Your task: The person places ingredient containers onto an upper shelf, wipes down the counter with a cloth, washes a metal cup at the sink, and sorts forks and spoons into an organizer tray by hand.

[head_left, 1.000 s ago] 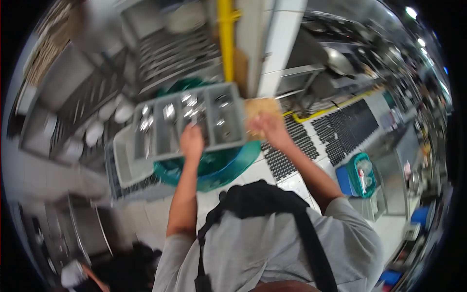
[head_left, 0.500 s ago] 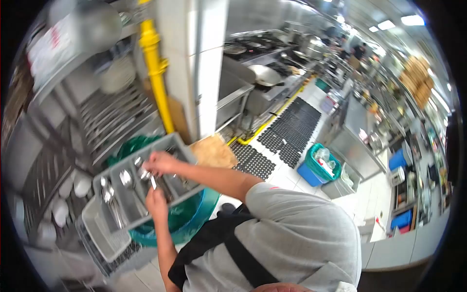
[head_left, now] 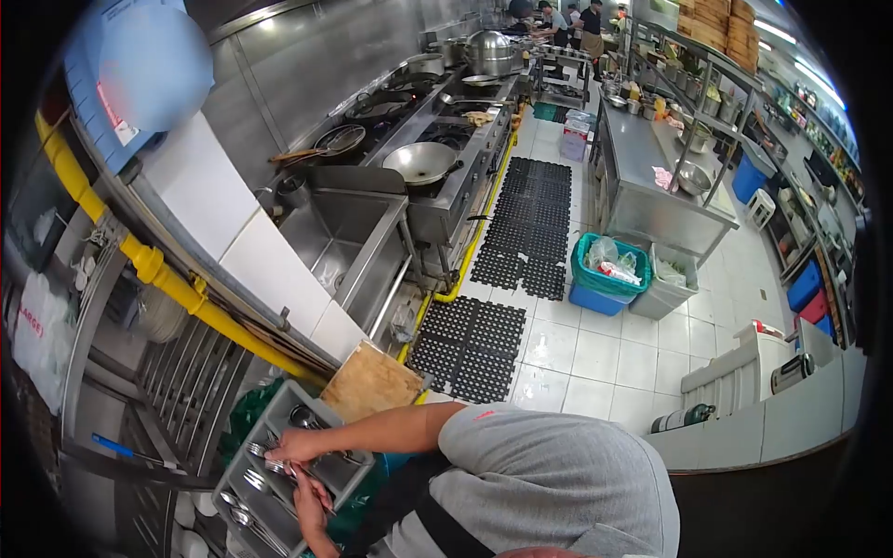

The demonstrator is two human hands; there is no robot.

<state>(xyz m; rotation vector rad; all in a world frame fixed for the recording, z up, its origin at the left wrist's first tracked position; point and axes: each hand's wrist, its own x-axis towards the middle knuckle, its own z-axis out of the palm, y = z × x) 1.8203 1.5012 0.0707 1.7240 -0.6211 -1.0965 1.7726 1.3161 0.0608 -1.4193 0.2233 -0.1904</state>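
A grey cutlery tray (head_left: 365,479) with long compartments is at the lower left, holding metal spoons (head_left: 244,516) and forks (head_left: 255,480). Over its middle, my right hand (head_left: 296,446) is closed, with shiny metal cutlery showing at its fingertips. My left hand (head_left: 311,500) is just below it, its fingers curled around the end of a metal piece. The two hands nearly touch. Exactly which utensils they grip is partly hidden by the fingers.
Beside the tray stand a slatted metal rack (head_left: 191,391) and a yellow pipe (head_left: 167,279). A wooden board (head_left: 372,381) leans behind it. Further off are a sink (head_left: 339,228), a wok (head_left: 421,164), black floor mats (head_left: 470,344) and a blue bin (head_left: 600,298). Several people work at the back.
My view has swung upward, so the tray and both hands sit lower in the picture and more of the kitchen shows. Both hands stay close together over the tray with metal cutlery.
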